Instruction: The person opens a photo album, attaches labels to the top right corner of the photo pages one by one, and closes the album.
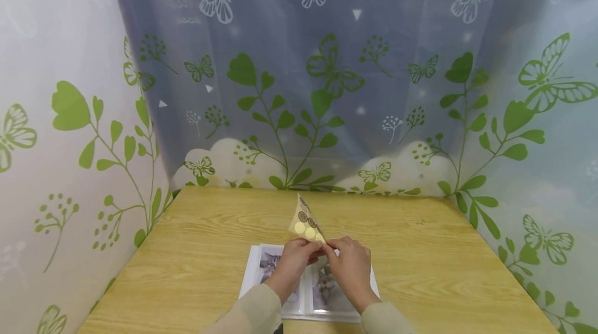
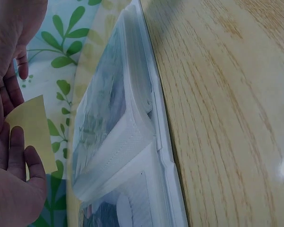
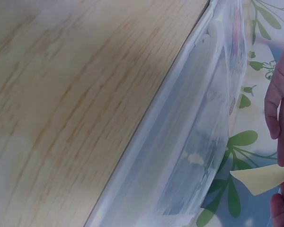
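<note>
Taking the photo album (image 1: pixel 306 300) as our landmark: it's lying open on the worktop (image 1: pixel 210 230), a picture showing on each page, and all the action is just above it. Our best guess is that we're at the peel-a-sticker step. The sticker sheet (image 1: pixel 306 224) is up in the air over the album's far edge, tilted and bent, with dark round stickers higher up and a row of plain yellow circles lower down, which may be spots where stickers have come off. Both hands are on it: the left hand (image 1: pixel 293 261) is above the album's left page and the right hand (image 1: pixel 350 269) above its right page, fingers curled in and pinching the lower part of the sheet, barely any gap between the fingertips. We can't tell if either one also has a loose sticker, since the fingers cover that bit. So the sheet rises beyond the fingertips, on the far side from us, while the album sits under the hands, and we don't see the fingers touching it. If we've read this right, the next move calls for one hand steadying the sheet while the other lifts a sticker's edge gently, without creasing it.
</note>
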